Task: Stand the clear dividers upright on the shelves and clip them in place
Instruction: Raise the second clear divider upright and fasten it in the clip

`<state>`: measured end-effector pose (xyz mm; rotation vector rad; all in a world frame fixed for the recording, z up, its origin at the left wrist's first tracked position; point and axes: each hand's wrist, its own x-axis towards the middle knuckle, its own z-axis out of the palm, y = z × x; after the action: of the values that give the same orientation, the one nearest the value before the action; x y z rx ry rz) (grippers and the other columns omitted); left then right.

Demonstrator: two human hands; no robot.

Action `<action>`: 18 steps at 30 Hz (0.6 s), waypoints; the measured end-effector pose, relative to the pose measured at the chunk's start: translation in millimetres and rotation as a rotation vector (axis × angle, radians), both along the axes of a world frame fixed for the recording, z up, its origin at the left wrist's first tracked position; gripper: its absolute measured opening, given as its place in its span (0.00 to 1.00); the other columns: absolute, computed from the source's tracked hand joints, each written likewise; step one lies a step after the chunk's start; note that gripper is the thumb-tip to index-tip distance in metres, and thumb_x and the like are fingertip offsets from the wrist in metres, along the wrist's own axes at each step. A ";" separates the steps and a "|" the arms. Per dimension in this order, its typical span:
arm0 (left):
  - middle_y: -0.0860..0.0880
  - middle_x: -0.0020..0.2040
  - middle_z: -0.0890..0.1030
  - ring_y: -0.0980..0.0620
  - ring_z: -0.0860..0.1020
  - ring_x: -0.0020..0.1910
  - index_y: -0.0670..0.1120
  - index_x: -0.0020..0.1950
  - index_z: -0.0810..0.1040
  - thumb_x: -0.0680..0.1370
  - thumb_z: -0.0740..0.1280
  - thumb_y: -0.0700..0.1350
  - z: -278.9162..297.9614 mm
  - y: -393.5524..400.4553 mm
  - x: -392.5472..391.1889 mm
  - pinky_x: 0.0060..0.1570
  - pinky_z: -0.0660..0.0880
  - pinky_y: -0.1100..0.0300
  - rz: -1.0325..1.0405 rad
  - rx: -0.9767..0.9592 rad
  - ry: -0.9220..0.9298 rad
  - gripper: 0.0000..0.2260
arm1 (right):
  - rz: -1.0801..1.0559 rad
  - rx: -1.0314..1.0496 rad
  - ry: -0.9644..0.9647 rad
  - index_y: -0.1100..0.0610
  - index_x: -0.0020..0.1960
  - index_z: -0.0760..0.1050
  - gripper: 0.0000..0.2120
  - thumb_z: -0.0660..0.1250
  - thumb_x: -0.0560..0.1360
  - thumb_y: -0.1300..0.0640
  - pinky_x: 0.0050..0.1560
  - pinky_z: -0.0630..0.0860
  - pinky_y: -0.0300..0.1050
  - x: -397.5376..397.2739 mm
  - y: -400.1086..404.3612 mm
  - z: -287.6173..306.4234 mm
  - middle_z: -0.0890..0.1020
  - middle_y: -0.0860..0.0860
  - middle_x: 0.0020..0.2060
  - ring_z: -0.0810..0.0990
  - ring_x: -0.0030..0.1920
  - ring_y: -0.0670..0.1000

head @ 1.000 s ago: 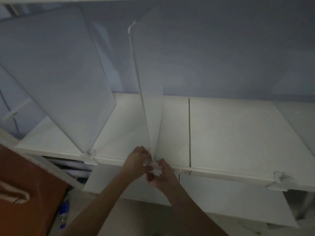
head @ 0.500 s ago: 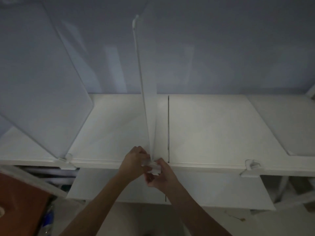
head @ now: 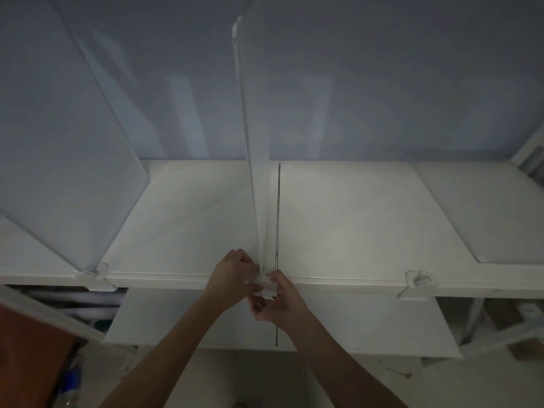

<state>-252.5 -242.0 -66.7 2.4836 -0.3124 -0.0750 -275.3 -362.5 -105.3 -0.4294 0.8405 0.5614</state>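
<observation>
**Both hands at the foot of the middle divider, front lip of the shelf**

The white shelf [head: 353, 219] runs across the view, its front edge [head: 182, 279] a pale band that passes just behind the hands. A dark seam [head: 278, 213] splits the shelf surface from back to front. Left of the seam the board lies bare as far as the left divider [head: 67, 136]; right of the seam it lies bare as far as the right divider's clip [head: 418, 282]. The blue-grey back wall [head: 382, 83] closes the shelf at the rear.

The middle divider [head: 250, 148] is a thin clear sheet seen almost edge-on, standing upright just left of the seam, its rounded top corner high against the wall. Its foot meets the shelf's front edge, where a small white clip [head: 266, 285] sits.

The left hand [head: 232, 278] is curled against the left side of the divider's foot, fingers [head: 244, 260] bent and touching the sheet. The right hand [head: 279, 298] is closed around the clip from the right and below, thumb on top. In the dim light it cannot be told how far the clip is seated on the edge.

The left divider leans in the wide view, clipped at its foot [head: 94, 270].
</observation>
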 end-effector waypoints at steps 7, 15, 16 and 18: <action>0.58 0.38 0.68 0.51 0.73 0.43 0.39 0.48 0.80 0.60 0.79 0.38 5.5 -1.6 -3.3 0.43 0.67 0.65 0.006 -0.024 0.009 0.18 | 0.028 -0.025 -0.002 0.62 0.46 0.72 0.09 0.68 0.67 0.62 0.43 0.74 0.48 0.7 -1.2 0.6 0.73 0.60 0.48 0.74 0.46 0.55; 0.48 0.48 0.79 0.48 0.76 0.50 0.43 0.50 0.83 0.62 0.79 0.43 -0.7 -18.3 0.2 0.53 0.71 0.56 -0.059 0.014 -0.010 0.18 | 0.033 -0.031 -0.036 0.64 0.43 0.72 0.08 0.69 0.68 0.62 0.45 0.73 0.50 -5.3 -24.7 3.7 0.75 0.60 0.44 0.75 0.45 0.56; 0.46 0.50 0.80 0.47 0.77 0.50 0.44 0.49 0.83 0.62 0.79 0.43 -1.4 -20.4 0.9 0.55 0.72 0.54 -0.060 0.029 -0.006 0.18 | 0.022 -0.034 -0.034 0.64 0.43 0.72 0.07 0.68 0.68 0.62 0.46 0.73 0.51 -6.6 -27.9 4.5 0.75 0.61 0.44 0.75 0.45 0.56; 0.46 0.50 0.80 0.48 0.77 0.50 0.44 0.49 0.83 0.62 0.79 0.45 -6.1 -21.2 4.0 0.55 0.72 0.53 -0.062 0.051 -0.007 0.18 | 0.011 -0.031 -0.037 0.64 0.43 0.72 0.07 0.68 0.68 0.62 0.47 0.73 0.50 -8.0 -30.6 5.5 0.75 0.61 0.44 0.75 0.45 0.56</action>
<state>-248.5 -263.3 -72.8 2.5255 -0.3948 -0.1014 -283.3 -393.1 -99.8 -0.4718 0.8130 0.5494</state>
